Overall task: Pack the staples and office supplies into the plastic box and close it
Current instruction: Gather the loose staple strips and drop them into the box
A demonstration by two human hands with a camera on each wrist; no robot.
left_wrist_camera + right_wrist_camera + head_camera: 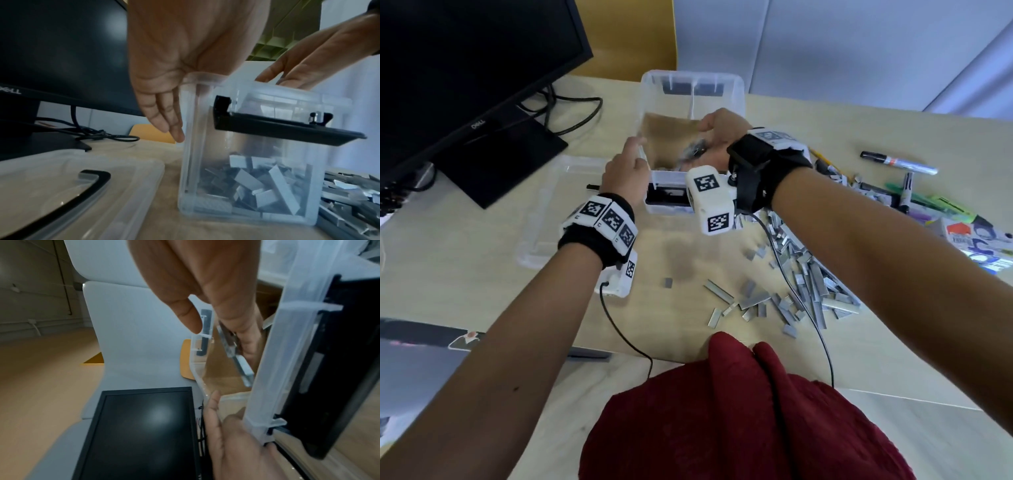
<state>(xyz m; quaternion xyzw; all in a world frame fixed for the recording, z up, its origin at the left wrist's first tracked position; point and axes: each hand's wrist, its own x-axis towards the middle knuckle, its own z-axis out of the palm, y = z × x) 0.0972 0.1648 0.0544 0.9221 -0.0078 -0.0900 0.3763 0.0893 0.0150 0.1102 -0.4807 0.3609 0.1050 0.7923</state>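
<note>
While the left hand [625,168] steadies it, the plastic box [246,170] holds staple strips [265,183].

I see a clear, glossy plastic box [734,89], grey metal staples [803,287], and a matt pale wood-look table [876,137].

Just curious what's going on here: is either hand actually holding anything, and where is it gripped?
The right hand holds staple strips in its fingers over the plastic box. The left hand only rests flat against the box's side.
</note>
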